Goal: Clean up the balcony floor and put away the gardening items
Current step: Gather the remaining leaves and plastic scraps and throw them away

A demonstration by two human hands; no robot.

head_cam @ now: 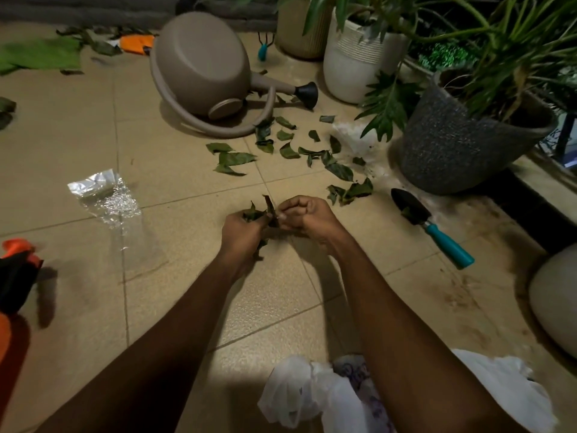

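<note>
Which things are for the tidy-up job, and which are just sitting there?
For the job: leaf bunch gripped by the left hand and pinched by the right hand; loose leaves on the floor; trowel; tipped watering can; clear wrapper.

Just sitting: white pot; grey pot; tan pot.

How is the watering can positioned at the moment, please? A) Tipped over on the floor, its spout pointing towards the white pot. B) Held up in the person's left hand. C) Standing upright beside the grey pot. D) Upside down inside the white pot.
A: the watering can lies tipped over on the tiled floor, and its black-tipped spout points towards the white pot.
</note>
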